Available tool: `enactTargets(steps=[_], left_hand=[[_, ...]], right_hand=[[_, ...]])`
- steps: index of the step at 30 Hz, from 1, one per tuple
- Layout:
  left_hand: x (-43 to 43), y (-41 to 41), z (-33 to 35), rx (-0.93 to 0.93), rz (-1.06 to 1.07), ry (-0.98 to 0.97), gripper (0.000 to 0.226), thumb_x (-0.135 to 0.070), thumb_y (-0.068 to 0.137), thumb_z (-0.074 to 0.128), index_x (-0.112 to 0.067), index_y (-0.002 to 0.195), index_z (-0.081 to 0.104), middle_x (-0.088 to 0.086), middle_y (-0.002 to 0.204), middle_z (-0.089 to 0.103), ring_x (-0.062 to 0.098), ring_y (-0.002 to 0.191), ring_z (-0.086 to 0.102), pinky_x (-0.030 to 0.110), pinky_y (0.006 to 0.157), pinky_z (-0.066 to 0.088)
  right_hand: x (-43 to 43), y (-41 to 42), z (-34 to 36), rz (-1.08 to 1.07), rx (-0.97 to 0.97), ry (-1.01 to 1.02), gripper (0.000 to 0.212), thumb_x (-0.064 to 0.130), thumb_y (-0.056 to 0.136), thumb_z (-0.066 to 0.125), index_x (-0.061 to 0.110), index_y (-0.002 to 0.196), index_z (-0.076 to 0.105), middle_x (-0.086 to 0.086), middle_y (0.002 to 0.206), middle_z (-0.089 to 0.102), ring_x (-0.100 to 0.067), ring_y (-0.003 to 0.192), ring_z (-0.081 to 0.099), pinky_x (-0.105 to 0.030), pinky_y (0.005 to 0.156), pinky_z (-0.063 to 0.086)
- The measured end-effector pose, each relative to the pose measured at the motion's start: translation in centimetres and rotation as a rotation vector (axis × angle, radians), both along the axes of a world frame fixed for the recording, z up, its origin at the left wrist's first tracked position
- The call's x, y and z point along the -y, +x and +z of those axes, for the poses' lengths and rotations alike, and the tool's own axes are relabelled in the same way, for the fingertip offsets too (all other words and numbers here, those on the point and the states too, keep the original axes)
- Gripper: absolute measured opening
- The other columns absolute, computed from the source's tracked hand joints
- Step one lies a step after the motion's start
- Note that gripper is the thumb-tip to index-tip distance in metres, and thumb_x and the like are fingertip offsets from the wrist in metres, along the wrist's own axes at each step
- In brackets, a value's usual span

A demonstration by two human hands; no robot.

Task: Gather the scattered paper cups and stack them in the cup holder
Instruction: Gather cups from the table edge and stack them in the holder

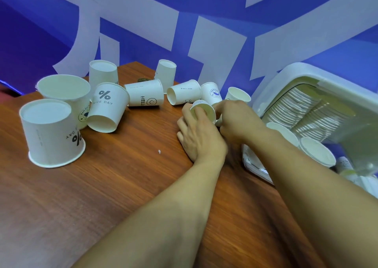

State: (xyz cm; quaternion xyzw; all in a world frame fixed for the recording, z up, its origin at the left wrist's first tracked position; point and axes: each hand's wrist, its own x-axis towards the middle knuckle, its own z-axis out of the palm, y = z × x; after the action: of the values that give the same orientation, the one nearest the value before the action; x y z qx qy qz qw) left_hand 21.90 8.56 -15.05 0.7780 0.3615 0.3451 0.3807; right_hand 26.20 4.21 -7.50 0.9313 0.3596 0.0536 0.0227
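Note:
Several white paper cups lie scattered on the wooden table (122, 175). An upside-down cup (51, 133) stands at the near left, a tipped "NICE DAY" cup (107, 109) beside it, and a "HELLO" cup (145, 93) lies on its side. My left hand (199, 133) grips a small cup (202, 108) with its bottom facing me. My right hand (237, 120) holds the same cup from the right. The white cup holder (296, 73) at the right contains two rows of stacked cups (302, 112).
A blue wall with large white shapes (214, 49) rises right behind the table. More cups (165, 73) stand near the far edge. Two upright cups (317, 152) sit at the holder's front. The table's near half is bare wood.

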Motion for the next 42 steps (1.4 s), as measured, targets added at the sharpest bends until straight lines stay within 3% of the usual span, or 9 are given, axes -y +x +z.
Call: enactTargets(steps=[4,11,15,20,26,30,34,38,42], left_hand=[[0.0,-0.1,-0.2,-0.002,-0.03,-0.004,0.018,-0.018,0.08,0.066,-0.031,0.093,0.064,-0.008,0.15,0.025,0.022,0.12,0.038,0.033,0.089,0.037],[0.1,-0.2,0.3,0.024,-0.001,0.003,0.015,-0.016,0.086,0.062,-0.029,0.093,0.063,-0.003,0.156,0.017,0.023,0.123,0.037,0.033,0.09,0.034],[0.2,-0.4,0.5,0.08,0.04,0.014,0.012,-0.018,0.086,0.063,-0.028,0.092,0.061,0.001,0.156,0.022,0.025,0.129,0.036,0.033,0.087,0.032],[0.3,-0.6,1.5,0.222,0.134,0.062,0.005,-0.03,0.086,0.062,-0.031,0.089,0.058,0.003,0.151,0.031,0.027,0.135,0.034,0.039,0.084,0.036],[0.6,-0.8,3.3,0.394,0.143,0.086,0.005,-0.036,0.088,0.062,-0.031,0.089,0.062,0.002,0.15,0.033,0.027,0.139,0.03,0.045,0.093,0.036],[0.9,-1.4,5.9,0.535,0.103,0.13,0.006,-0.032,0.085,0.066,-0.027,0.089,0.067,0.005,0.145,0.04,0.027,0.136,0.035,0.038,0.095,0.03],[1.5,-2.3,8.3,0.57,0.041,0.235,0.007,-0.034,0.086,0.065,-0.028,0.09,0.068,-0.004,0.122,0.057,0.023,0.124,0.044,0.042,0.094,0.033],[3.1,-3.3,9.8,0.557,-0.126,0.309,0.013,-0.036,0.091,0.061,-0.026,0.092,0.07,-0.009,0.094,0.065,0.02,0.097,0.055,0.039,0.085,0.035],[4.7,-3.4,10.2,0.565,-0.349,0.338,0.015,-0.03,0.094,0.06,-0.02,0.093,0.071,-0.004,0.087,0.069,0.025,0.083,0.06,0.041,0.078,0.042]], right_hand=[[0.2,0.3,-0.2,0.03,0.079,-0.024,0.025,0.012,0.078,0.064,0.015,0.102,0.066,-0.01,0.1,0.063,-0.03,0.089,0.059,-0.03,0.063,0.04],[0.3,0.9,0.0,0.074,0.202,-0.09,0.027,0.009,0.081,0.063,0.015,0.107,0.066,-0.009,0.1,0.063,-0.028,0.09,0.058,-0.03,0.065,0.04],[0.5,0.8,-0.2,0.069,0.245,-0.089,0.025,0.009,0.083,0.062,0.008,0.108,0.066,-0.012,0.103,0.062,-0.03,0.091,0.059,-0.033,0.067,0.042],[0.6,-0.1,0.4,0.099,0.308,-0.01,0.018,0.016,0.09,0.053,0.007,0.099,0.065,-0.012,0.1,0.054,-0.03,0.089,0.052,-0.033,0.065,0.037],[2.2,-2.2,2.7,0.032,0.495,0.178,0.018,0.02,0.096,0.047,0.007,0.105,0.055,-0.013,0.107,0.05,-0.033,0.093,0.047,-0.037,0.062,0.035],[5.2,-3.7,4.5,0.007,0.554,0.364,0.011,0.017,0.097,0.048,0.009,0.102,0.053,-0.013,0.103,0.055,-0.035,0.092,0.046,-0.038,0.063,0.031],[9.3,-5.2,5.8,-0.062,0.575,0.618,0.008,0.015,0.095,0.052,0.01,0.099,0.054,-0.013,0.094,0.061,-0.036,0.09,0.045,-0.035,0.065,0.021],[13.1,-6.1,6.2,-0.164,0.568,0.744,0.011,0.015,0.092,0.053,0.01,0.101,0.057,-0.012,0.096,0.063,-0.038,0.099,0.048,-0.042,0.08,0.033],[16.3,-6.0,6.1,-0.239,0.519,0.744,0.008,0.015,0.091,0.056,0.016,0.098,0.057,-0.009,0.096,0.065,-0.037,0.095,0.053,-0.044,0.082,0.038]])
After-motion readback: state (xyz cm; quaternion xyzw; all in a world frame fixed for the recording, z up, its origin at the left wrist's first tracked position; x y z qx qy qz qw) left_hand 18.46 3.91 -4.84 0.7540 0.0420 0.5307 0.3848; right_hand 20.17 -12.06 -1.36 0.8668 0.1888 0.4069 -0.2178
